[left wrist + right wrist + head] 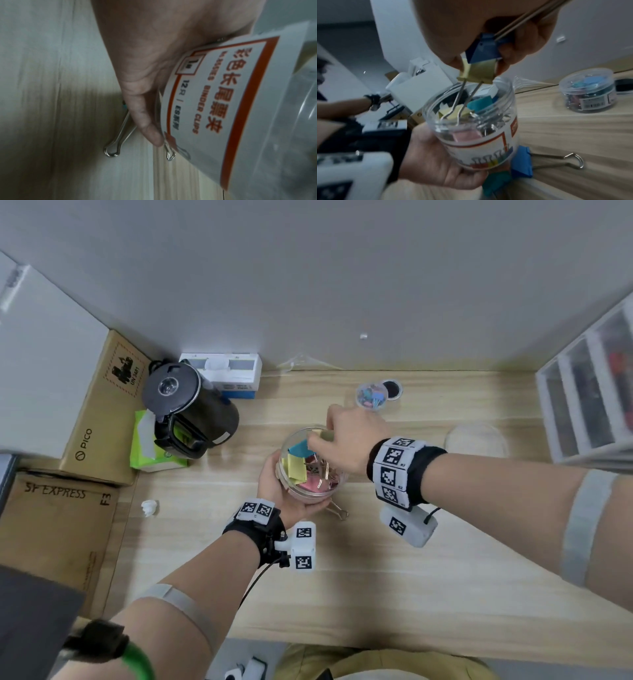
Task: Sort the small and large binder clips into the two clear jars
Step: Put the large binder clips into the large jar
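My left hand [274, 487] grips the large clear jar [310, 474] from below, lifted and tilted; its orange-bordered label [214, 101] fills the left wrist view. Several large coloured clips lie inside it. Just above the jar's mouth, my right hand [329, 436] pinches a large yellow binder clip [477, 73], its wire handles hanging into the jar [471, 121]. A dark blue clip [482, 50] is also held in that hand. The small clear jar [371, 396] of small clips stands farther back on the desk.
A blue clip [522, 162] and a teal clip [498, 180] lie on the wooden desk [411, 577] under the held jar. A black lid [393, 389] sits beside the small jar, a clear lid [476, 440] to the right. Kettle [188, 409] and boxes stand left, drawers [589, 392] right.
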### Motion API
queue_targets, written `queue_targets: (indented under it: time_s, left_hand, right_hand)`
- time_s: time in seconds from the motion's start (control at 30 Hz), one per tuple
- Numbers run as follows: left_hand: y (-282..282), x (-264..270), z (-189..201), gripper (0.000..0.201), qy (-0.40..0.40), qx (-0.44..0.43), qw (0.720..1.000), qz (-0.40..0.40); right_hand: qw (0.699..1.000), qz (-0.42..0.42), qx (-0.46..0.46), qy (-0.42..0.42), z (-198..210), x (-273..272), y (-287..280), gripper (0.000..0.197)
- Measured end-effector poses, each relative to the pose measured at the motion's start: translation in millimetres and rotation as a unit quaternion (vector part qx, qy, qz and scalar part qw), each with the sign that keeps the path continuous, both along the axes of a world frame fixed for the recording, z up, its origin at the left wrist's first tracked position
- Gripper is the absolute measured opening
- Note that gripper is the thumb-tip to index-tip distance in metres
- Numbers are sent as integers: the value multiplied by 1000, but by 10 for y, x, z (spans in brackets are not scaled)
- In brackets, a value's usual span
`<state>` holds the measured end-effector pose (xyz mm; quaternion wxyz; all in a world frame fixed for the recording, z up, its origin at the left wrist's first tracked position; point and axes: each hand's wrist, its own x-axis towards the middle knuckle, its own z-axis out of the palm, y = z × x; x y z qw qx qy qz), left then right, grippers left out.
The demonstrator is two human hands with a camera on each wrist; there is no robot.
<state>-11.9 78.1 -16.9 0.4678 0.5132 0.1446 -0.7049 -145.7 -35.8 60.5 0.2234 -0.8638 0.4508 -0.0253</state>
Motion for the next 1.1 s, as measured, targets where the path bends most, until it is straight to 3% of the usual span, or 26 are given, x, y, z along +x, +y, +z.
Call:
queue_targets:
  time_s: [0.17, 0.4, 0.63, 0.77, 0.83, 0.93, 1.0, 1.1]
  left_hand:
    - [-10, -88, -26, 86, 10, -15, 1000, -15]
    - [60, -96, -82, 79, 2, -8, 999, -31]
    - [80, -110, -46, 73, -15, -12, 1000, -17]
    - [86, -124, -34, 75, -17, -9, 1000, -14]
    - [95, -128, -26, 79, -10, -10, 1000, -14]
    - [109, -121, -28, 81, 2, -11, 1000, -1]
    - [105, -116, -35, 78, 3, -16, 1000, 11]
    - [101, -111, -34, 70, 4, -32, 999, 15]
  right_hand:
    - [997, 41, -60, 36, -91, -85, 23, 42]
    - [987, 76, 115, -82, -45, -230, -22, 52]
    - [974, 30, 177, -141, 8, -148, -60, 28]
    - [951, -39, 238, -195, 47, -109, -49, 16]
    - [966, -58, 198, -157, 47, -115, -18, 21]
    - [999, 5, 32, -14, 26, -197, 31, 33]
    - [996, 66, -44, 48, 10, -264, 79, 37]
    - [982, 127, -80, 118, -11, -305, 135, 42]
